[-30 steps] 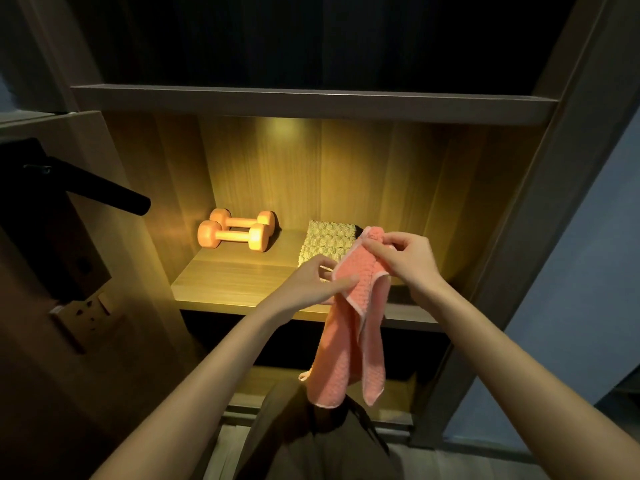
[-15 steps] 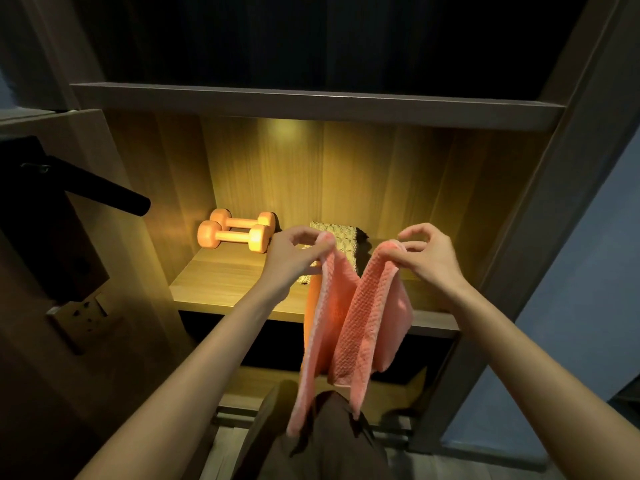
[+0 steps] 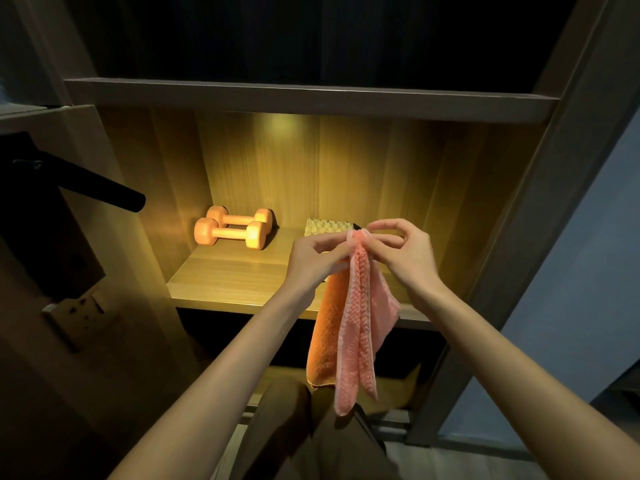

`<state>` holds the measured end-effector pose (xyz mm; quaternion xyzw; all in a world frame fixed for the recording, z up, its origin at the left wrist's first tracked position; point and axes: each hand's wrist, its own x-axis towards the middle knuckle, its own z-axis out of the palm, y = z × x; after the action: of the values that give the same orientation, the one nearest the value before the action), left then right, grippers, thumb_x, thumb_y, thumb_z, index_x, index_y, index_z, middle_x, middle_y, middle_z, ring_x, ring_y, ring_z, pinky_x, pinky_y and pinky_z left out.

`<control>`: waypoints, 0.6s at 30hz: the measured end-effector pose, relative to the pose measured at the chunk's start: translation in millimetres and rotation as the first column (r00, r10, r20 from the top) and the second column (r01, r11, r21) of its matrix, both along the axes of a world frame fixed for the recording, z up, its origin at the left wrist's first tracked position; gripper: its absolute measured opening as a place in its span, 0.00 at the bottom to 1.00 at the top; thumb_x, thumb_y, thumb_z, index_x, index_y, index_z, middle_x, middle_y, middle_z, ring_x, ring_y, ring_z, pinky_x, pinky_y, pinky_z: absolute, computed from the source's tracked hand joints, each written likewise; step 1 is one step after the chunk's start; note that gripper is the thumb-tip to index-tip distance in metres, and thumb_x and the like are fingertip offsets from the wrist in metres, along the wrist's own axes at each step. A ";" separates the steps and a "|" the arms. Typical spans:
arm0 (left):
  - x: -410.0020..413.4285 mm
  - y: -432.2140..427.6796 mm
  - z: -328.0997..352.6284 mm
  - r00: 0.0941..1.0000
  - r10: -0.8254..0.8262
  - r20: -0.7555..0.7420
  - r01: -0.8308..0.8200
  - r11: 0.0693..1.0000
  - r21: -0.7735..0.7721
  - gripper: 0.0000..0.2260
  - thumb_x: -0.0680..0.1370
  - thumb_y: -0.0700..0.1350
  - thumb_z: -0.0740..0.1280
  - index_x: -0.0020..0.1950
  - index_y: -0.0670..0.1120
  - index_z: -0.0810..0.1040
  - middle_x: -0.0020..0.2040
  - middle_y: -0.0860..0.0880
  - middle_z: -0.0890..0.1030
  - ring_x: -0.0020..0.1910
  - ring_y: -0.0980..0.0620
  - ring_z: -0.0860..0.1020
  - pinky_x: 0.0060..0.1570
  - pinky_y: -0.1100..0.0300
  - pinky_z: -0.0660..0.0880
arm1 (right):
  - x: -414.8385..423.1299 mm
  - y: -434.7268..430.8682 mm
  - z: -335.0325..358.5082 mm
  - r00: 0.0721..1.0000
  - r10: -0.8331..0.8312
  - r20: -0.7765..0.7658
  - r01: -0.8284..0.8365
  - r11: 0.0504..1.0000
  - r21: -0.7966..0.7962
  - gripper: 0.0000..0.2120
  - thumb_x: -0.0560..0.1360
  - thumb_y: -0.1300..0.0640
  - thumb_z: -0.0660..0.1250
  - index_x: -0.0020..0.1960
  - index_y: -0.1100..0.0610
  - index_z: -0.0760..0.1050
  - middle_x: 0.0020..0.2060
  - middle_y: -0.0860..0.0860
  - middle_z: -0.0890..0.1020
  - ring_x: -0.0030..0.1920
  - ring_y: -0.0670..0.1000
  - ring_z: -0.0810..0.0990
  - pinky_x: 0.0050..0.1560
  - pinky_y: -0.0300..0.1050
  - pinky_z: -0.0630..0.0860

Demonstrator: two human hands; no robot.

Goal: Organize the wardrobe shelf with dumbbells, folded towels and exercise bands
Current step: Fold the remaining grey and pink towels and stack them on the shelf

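A pink towel (image 3: 356, 327) hangs folded in front of the lit wardrobe shelf (image 3: 235, 282). My left hand (image 3: 317, 252) and my right hand (image 3: 401, 251) pinch its top corners together, side by side, just above the shelf's front edge. Two orange dumbbells (image 3: 230, 228) lie at the back left of the shelf. A folded yellow-green towel (image 3: 325, 225) lies at the back middle, mostly hidden behind my hands. No exercise bands are visible.
A shelf board (image 3: 311, 98) spans above the lit compartment. A black door handle (image 3: 100, 188) juts out at the left on an open door. The wardrobe's right side panel (image 3: 519, 237) stands close to my right arm. A darker compartment lies below.
My hands, held apart with the towel spread between them half a second ago, have come together, so the pink towel now hangs doubled in a narrow fold.
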<state>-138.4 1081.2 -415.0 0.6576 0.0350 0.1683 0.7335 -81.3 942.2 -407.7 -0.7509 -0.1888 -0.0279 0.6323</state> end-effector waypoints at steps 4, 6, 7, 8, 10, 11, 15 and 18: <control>-0.4 -2.2 -3.3 1.000 -0.003 0.017 0.003 1.000 0.007 0.08 0.74 0.41 0.72 0.53 0.45 0.84 0.47 0.50 0.85 0.48 0.55 0.83 0.42 0.66 0.78 | -3.6 -2.1 2.2 0.998 0.062 0.025 -0.060 0.997 -0.050 0.12 0.73 0.52 0.72 0.56 0.50 0.77 0.51 0.50 0.84 0.51 0.45 0.83 0.48 0.37 0.77; 0.5 -2.9 -4.2 1.000 0.009 0.020 -0.009 1.000 0.000 0.09 0.74 0.40 0.72 0.53 0.44 0.84 0.47 0.50 0.85 0.49 0.53 0.83 0.44 0.64 0.79 | -4.8 -3.1 3.7 0.997 0.067 0.040 -0.064 0.996 -0.067 0.11 0.74 0.52 0.70 0.56 0.50 0.76 0.52 0.50 0.84 0.52 0.45 0.83 0.50 0.38 0.77; 1.2 -3.7 -4.1 1.000 0.020 0.020 -0.020 1.000 -0.003 0.09 0.74 0.40 0.73 0.53 0.44 0.84 0.47 0.49 0.85 0.49 0.53 0.83 0.45 0.64 0.79 | -5.1 -3.7 4.1 0.997 0.055 0.058 -0.050 0.996 -0.077 0.11 0.75 0.53 0.70 0.56 0.50 0.76 0.52 0.50 0.84 0.51 0.45 0.83 0.51 0.39 0.78; 1.8 -4.6 -3.8 0.999 0.034 0.024 -0.034 0.999 -0.008 0.10 0.73 0.40 0.73 0.54 0.44 0.84 0.47 0.49 0.85 0.49 0.54 0.83 0.46 0.63 0.80 | -5.3 -3.9 4.3 0.996 0.035 0.076 -0.029 0.996 -0.083 0.11 0.75 0.53 0.70 0.56 0.50 0.75 0.52 0.50 0.84 0.51 0.45 0.83 0.51 0.42 0.80; 2.7 -7.3 -4.1 0.998 0.049 0.044 -0.048 0.998 -0.028 0.10 0.73 0.41 0.74 0.54 0.44 0.84 0.46 0.50 0.86 0.49 0.54 0.83 0.46 0.63 0.80 | -6.1 -2.9 4.9 0.996 -0.012 0.092 0.018 0.998 -0.066 0.10 0.74 0.54 0.70 0.55 0.50 0.75 0.50 0.49 0.84 0.49 0.44 0.83 0.51 0.45 0.81; 3.0 -8.8 -4.3 0.997 0.047 0.056 -0.045 0.998 -0.037 0.10 0.73 0.41 0.74 0.53 0.44 0.84 0.46 0.50 0.86 0.49 0.55 0.83 0.45 0.64 0.79 | -6.7 -1.9 5.2 0.995 -0.034 0.095 0.039 0.998 -0.051 0.10 0.74 0.54 0.71 0.55 0.50 0.76 0.49 0.48 0.84 0.48 0.44 0.83 0.51 0.46 0.81; 2.6 -13.9 -8.1 0.995 0.060 0.074 -0.058 0.998 -0.022 0.11 0.72 0.43 0.74 0.53 0.46 0.84 0.47 0.51 0.85 0.50 0.55 0.83 0.50 0.59 0.79 | -8.1 0.6 5.3 0.995 -0.060 0.075 0.063 0.997 -0.042 0.09 0.75 0.55 0.70 0.55 0.50 0.76 0.47 0.49 0.84 0.46 0.45 0.84 0.48 0.45 0.82; 3.3 -12.2 -12.4 0.996 0.062 0.063 -0.064 0.997 0.031 0.10 0.73 0.43 0.73 0.54 0.45 0.84 0.49 0.50 0.85 0.51 0.55 0.82 0.51 0.58 0.79 | -5.5 -3.7 9.3 0.998 0.047 -0.029 -0.048 0.998 -0.051 0.10 0.76 0.56 0.68 0.57 0.52 0.75 0.49 0.53 0.84 0.48 0.47 0.84 0.50 0.46 0.82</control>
<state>-135.2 1069.0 -427.3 0.6625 0.0302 0.2125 0.7176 -86.8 938.6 -398.4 -0.7624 -0.1984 0.0026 0.6159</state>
